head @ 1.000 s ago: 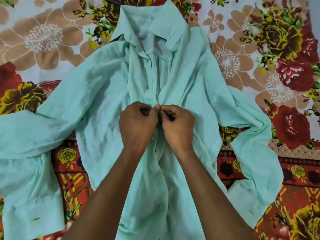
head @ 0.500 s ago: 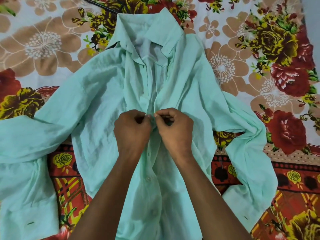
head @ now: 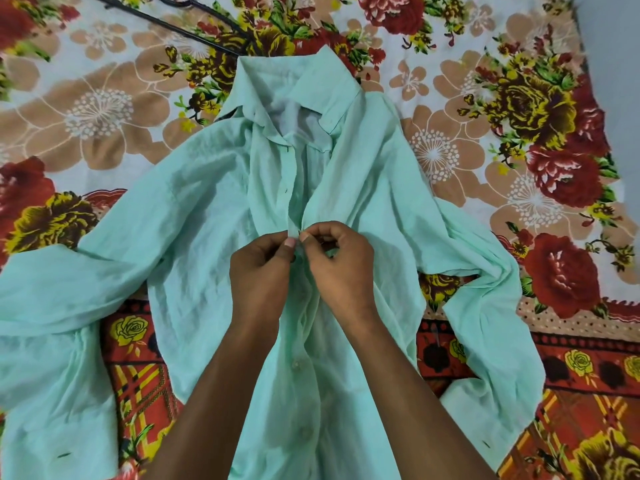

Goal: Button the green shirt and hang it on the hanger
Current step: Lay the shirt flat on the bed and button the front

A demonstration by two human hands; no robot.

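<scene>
Green shirt, pale mint, thin crinkled cotton [head: 194, 237]: lies face-up on a floral bedsheet of red, tan and yellow blooms [head: 519, 109], directly under and around both hands.

Left hand [head: 259, 271]: fingers curled, pinching the left placket edge at chest height.

Right hand [head: 341, 268]: fingers curled, thumb and forefinger pinching the facing placket edge, tips almost touching the left hand's.

Step in hand, by judgement: fastening a mid-chest button; buttons nearer the wrists appear closed, the placket beyond the fingertips gapes open.

Next move calls for seating this button, then shifting both pinches further from the wrists.

Orientation: long axis runs away from the hands, collar farthest.

Black wire hanger [head: 194, 34]: beyond the collar, well apart from both hands.
</scene>
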